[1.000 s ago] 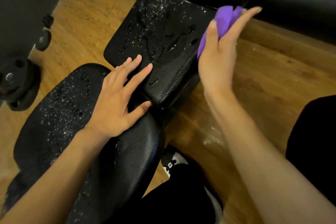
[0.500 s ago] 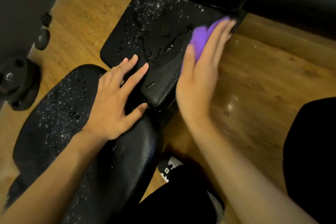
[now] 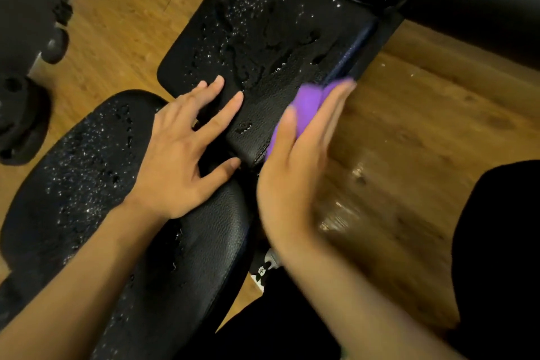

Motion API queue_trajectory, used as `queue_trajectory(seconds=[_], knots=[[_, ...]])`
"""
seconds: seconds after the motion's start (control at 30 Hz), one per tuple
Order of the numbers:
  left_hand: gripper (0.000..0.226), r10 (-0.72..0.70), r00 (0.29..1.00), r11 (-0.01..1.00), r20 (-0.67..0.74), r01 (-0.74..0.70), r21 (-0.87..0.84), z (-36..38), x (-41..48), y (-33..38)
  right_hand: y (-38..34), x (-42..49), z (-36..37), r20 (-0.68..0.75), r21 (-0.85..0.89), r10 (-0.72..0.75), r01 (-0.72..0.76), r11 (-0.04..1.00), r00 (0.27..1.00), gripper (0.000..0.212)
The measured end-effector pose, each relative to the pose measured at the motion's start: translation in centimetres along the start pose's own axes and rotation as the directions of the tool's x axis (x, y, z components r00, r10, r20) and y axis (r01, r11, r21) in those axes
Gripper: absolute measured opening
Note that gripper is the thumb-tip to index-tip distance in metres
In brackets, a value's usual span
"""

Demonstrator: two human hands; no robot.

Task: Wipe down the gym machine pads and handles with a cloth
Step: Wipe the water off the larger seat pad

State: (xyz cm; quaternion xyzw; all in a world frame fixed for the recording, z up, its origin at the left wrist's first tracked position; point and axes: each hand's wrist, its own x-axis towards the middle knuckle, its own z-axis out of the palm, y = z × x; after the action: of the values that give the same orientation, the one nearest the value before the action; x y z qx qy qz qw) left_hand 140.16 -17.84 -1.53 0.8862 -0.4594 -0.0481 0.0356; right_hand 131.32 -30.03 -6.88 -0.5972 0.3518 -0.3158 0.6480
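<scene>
A black square pad [image 3: 263, 38] of the gym machine lies ahead of me, wet with droplets. A rounded black pad [image 3: 87, 172], also wet, sits nearer and to the left. My left hand [image 3: 181, 155] rests flat with spread fingers across the gap between both pads. My right hand [image 3: 295, 161] presses a purple cloth [image 3: 306, 105] with straight fingers against the near right edge of the square pad; the hand is blurred. Most of the cloth is hidden under the palm.
A long black padded bar [image 3: 482, 9] runs across the top right. Black weight plates [image 3: 20, 120] and a wheel [image 3: 55, 47] stand on the wooden floor [image 3: 423, 126] at left. My dark trouser legs [image 3: 496, 242] and a shoe [image 3: 266, 269] are below.
My right hand has slid the purple cloth from the far right corner of the square pad toward me along its right edge. The left hand has stayed in place.
</scene>
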Motion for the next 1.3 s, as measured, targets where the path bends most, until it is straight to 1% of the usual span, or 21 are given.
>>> queue_trajectory(seconds=[0.07,0.1,0.17,0.23,0.3,0.37,0.4,0.5,0.57,0.63,0.73,0.77,0.83,0.9,0.97,1.0,1.03,1.13,1.2,1.23,1.3], knots=[[0.076,-0.004,1.0,1.0,0.002,0.004,-0.005,-0.1,0.0,-0.1,-0.2,-3.7,0.3,0.112,0.043,0.085,-0.09,0.995,0.99,0.072],[0.075,-0.006,1.0,1.0,0.006,0.006,-0.01,-0.1,-0.1,0.0,-0.1,-3.2,0.1,0.14,0.043,0.098,-0.105,0.993,0.985,0.075],[0.074,-0.006,1.0,1.0,0.012,0.006,-0.02,-0.1,-0.1,0.0,0.2,1.5,-0.8,0.128,0.019,0.089,-0.092,0.996,0.988,0.075],[0.074,-0.002,1.0,1.0,0.013,0.002,-0.016,0.0,-0.1,0.0,0.1,7.6,-2.1,0.099,-0.033,0.048,-0.044,0.998,0.994,0.073],[0.074,-0.001,1.0,1.0,0.012,0.001,-0.016,0.0,-0.1,-0.1,-0.3,10.2,-2.5,0.069,-0.055,0.027,-0.023,0.998,0.997,0.07],[0.074,-0.003,1.0,1.0,0.007,0.003,-0.023,-0.1,-0.2,0.0,-0.2,7.7,-1.9,0.026,-0.056,-0.021,0.022,0.998,0.999,0.068],[0.074,-0.007,1.0,1.0,0.006,0.007,-0.028,-0.1,-0.2,0.1,-0.2,5.1,-1.3,0.023,-0.048,-0.012,0.014,0.999,1.0,0.068],[0.074,-0.006,1.0,1.0,0.016,0.006,-0.026,-0.1,0.0,0.1,-0.5,-3.2,0.2,0.143,-0.037,0.092,-0.087,0.996,0.985,0.075],[0.074,-0.014,1.0,0.999,0.02,0.015,-0.033,-0.1,-0.2,0.1,-0.8,-3.8,0.2,0.193,-0.014,0.123,-0.123,0.992,0.974,0.079],[0.074,-0.017,1.0,0.999,0.018,0.018,-0.04,-0.2,-0.2,0.2,-0.9,0.1,-0.3,0.142,0.021,0.133,-0.138,0.99,0.981,0.077],[0.074,-0.014,1.0,1.0,0.022,0.014,-0.028,0.0,-0.2,0.2,-1.1,7.1,-1.4,0.04,0.007,0.135,-0.136,0.991,0.99,0.072],[0.074,-0.019,1.0,0.999,0.022,0.02,-0.026,0.0,-0.2,0.2,-1.1,7.9,-1.4,0.009,-0.003,0.119,-0.119,0.993,0.993,0.071],[0.075,-0.022,1.0,1.0,0.02,0.023,-0.021,-0.1,-0.1,0.2,-0.8,6.1,-1.0,-0.029,-0.013,0.043,-0.044,0.999,0.999,0.069],[0.076,-0.015,1.0,1.0,0.024,0.016,-0.017,-0.2,0.0,0.2,-0.3,0.9,-0.1,0.019,-0.014,0.035,-0.035,0.999,0.999,0.07],[0.076,-0.014,1.0,1.0,0.026,0.015,-0.018,-0.2,0.0,0.1,-0.4,-3.4,0.5,0.116,0.005,0.094,-0.095,0.995,0.989,0.076],[0.076,-0.016,1.0,1.0,0.025,0.016,-0.024,-0.2,0.0,0.1,-0.4,-3.8,0.5,0.141,0.021,0.1,-0.104,0.994,0.985,0.079],[0.076,-0.016,1.0,0.999,0.022,0.017,-0.031,-0.2,-0.1,0.1,-0.4,-2.9,0.5,0.137,0.025,0.097,-0.101,0.995,0.986,0.08],[0.076,-0.012,1.0,0.999,0.019,0.013,-0.038,-0.1,-0.2,0.2,-0.6,4.2,-0.5,0.035,0.031,0.083,-0.084,0.996,0.996,0.076],[0.076,-0.017,1.0,0.999,0.018,0.017,-0.039,-0.1,-0.2,0.1,-0.9,8.7,-1.4,0.018,0.02,0.074,-0.074,0.997,0.997,0.075],[0.076,-0.017,1.0,0.999,0.017,0.017,-0.039,-0.1,-0.2,0.1,-1.0,9.8,-1.8,0.018,-0.001,0.06,-0.06,0.998,0.998,0.074],[0.076,-0.017,1.0,0.999,0.014,0.018,-0.043,-0.1,-0.1,0.1,-1.0,8.6,-1.8,0.008,-0.032,0.005,-0.005,0.999,1.0,0.071]])
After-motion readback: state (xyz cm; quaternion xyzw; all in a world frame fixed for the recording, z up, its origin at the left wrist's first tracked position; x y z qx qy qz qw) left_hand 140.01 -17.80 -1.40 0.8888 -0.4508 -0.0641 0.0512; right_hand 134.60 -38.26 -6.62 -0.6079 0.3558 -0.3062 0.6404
